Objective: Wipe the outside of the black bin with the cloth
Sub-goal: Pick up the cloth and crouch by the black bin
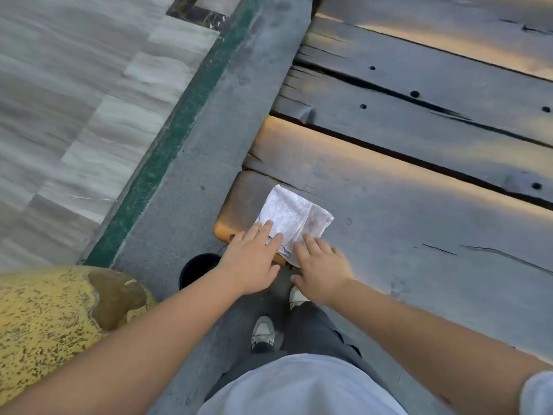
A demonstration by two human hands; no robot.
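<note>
A white cloth lies spread on the near corner of a wooden plank bench. My left hand rests flat on the cloth's near left edge, fingers apart. My right hand lies flat on its near right edge, fingers slightly spread. Neither hand grips the cloth. The black bin stands on the ground below the bench corner, just left of my left wrist; my left forearm hides part of its rim.
A yellow speckled stone ball sits at the lower left. A grey concrete strip with a green band runs beside a tiled floor. My feet stand on the concrete between bin and bench.
</note>
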